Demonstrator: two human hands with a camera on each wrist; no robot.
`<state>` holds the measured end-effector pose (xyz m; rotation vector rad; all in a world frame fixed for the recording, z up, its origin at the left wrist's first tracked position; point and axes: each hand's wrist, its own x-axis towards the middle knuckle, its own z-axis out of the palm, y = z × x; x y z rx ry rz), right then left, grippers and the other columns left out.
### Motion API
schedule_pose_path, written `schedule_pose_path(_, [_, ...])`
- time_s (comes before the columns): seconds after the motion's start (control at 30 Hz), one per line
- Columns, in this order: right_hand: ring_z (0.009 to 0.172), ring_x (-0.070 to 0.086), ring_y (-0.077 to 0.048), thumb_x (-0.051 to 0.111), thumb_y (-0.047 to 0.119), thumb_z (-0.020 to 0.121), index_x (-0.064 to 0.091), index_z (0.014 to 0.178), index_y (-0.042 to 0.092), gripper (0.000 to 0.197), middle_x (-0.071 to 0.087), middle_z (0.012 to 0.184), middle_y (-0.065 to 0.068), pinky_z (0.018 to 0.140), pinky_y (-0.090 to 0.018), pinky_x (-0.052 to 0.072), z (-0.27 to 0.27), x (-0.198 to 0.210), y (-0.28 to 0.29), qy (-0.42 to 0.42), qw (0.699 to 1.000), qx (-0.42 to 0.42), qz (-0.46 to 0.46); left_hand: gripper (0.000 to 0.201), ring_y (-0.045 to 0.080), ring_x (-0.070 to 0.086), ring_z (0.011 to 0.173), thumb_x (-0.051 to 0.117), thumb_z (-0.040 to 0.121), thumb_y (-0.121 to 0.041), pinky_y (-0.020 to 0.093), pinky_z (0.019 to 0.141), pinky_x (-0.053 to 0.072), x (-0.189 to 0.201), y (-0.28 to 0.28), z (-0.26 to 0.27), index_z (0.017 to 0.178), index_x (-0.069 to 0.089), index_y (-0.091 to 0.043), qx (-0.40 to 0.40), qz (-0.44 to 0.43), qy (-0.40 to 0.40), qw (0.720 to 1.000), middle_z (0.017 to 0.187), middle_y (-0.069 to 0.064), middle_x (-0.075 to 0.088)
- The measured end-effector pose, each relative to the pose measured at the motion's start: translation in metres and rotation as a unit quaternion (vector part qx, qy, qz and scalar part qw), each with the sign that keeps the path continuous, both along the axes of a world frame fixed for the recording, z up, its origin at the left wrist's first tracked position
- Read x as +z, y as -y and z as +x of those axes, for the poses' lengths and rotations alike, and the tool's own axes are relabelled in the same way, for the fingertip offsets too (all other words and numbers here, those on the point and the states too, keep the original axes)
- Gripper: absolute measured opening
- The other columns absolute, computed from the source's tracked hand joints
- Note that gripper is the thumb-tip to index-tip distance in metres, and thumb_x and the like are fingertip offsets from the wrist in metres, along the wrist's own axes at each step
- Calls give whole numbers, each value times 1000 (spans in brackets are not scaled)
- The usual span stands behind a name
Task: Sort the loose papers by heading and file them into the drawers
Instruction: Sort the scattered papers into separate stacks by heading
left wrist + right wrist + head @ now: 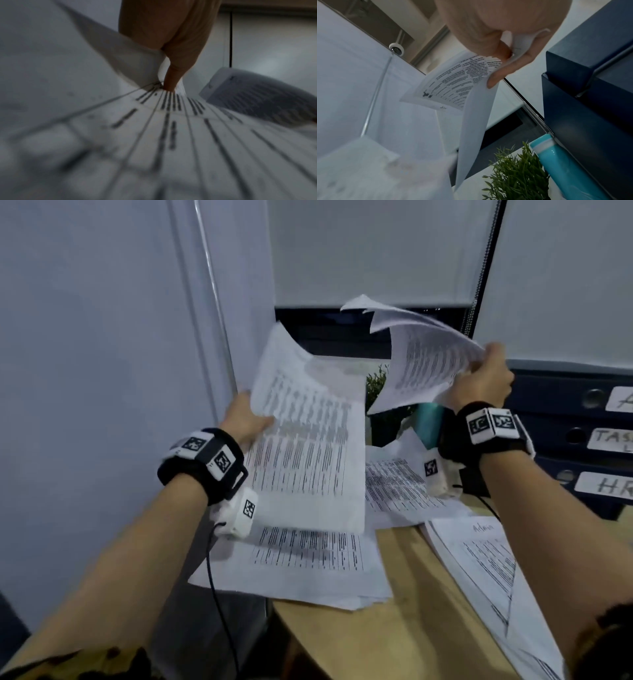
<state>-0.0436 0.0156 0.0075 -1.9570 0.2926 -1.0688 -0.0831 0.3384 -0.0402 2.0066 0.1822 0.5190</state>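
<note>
My left hand point(245, 419) grips a sheaf of printed sheets point(305, 446) by its left edge and holds it upright above the desk; the left wrist view shows my thumb point(171, 75) pressed on the printed sheets point(171, 135). My right hand point(488, 378) pinches a second, curling bundle of papers point(424, 364) raised at the right, with thumb and fingers point(503, 70) closed on the papers point(457, 83). More loose papers point(308, 559) lie on the wooden desk point(404, 611). Dark blue drawers point(561, 419) with handwritten labels stand at the right.
A small green plant point(376, 386) and a teal bottle point(428, 422) stand behind the papers, next to the drawers point(590, 94). A sheet headed "Admin" point(486, 563) lies at the desk's right front. A wall and a window blind close off the back.
</note>
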Motion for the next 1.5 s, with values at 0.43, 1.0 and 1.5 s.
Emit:
schedule_pose_path(0.43, [106,60,-33,40,1,93,52,118,4,27,61,118,-19,74,-31,40,-16,-37,-12,-50,996,37,63,70,23,53,120,83,68,-41,29,98,42,-43,-10,-52,124,58,-7,-62,334,-422,840,126,0,58])
schedule_pose_path(1.0, [107,61,-37,48,5,91,49,119,5,29,59,123,-21,87,-40,50,-19,-78,-9,-155,982,20,108,40,26,59,111,82,73,-25,41,104,43,-29,2,-82,104,62,-9,-112,262,-458,842,110,5,65])
schedule_pose_path(1.5, [104,61,-39,40,4,94,49,118,4,25,59,117,-23,81,-39,48,-23,-87,4,-121,988,29,90,33,28,60,107,70,82,-8,38,96,48,-35,0,-85,113,60,-6,-113,192,-285,932,116,8,63])
